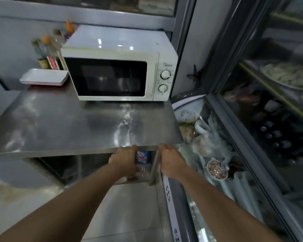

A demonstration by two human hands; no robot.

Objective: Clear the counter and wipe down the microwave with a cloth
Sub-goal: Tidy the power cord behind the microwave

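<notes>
My left hand (125,158) reaches under the front edge of the steel counter (63,123), fingers curled round a blue packet (143,157) on the shelf below. My right hand (171,160) sits just beside it, below the counter's front right corner, fingers curled; whether it grips the metal leg (155,167) I cannot tell. The microwave (119,67) stands at the counter's back right, door closed, well apart from both hands. White plates (44,76) are stacked just left of the microwave.
</notes>
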